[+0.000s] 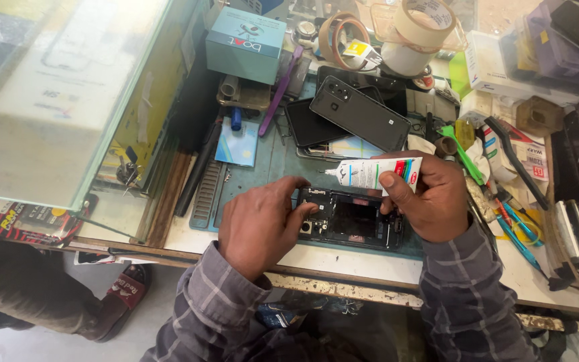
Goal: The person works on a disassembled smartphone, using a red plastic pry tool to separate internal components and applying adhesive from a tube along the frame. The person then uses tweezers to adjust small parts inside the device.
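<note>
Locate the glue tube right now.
In the head view the glue tube is right of centre, held in the right hand, nozzle pointing left, just above the opened phone and below the dark phone.

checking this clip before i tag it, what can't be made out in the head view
- Opened phone: its left end lies under the left hand, its right edge behind the right hand.
- Glue tube: its rear end is wrapped by the right hand; whether glue is coming from the nozzle is too small to tell.
- Tape rolls: cut off by the top edge.
- Tools at right: overlapping, hard to tell apart.
</note>
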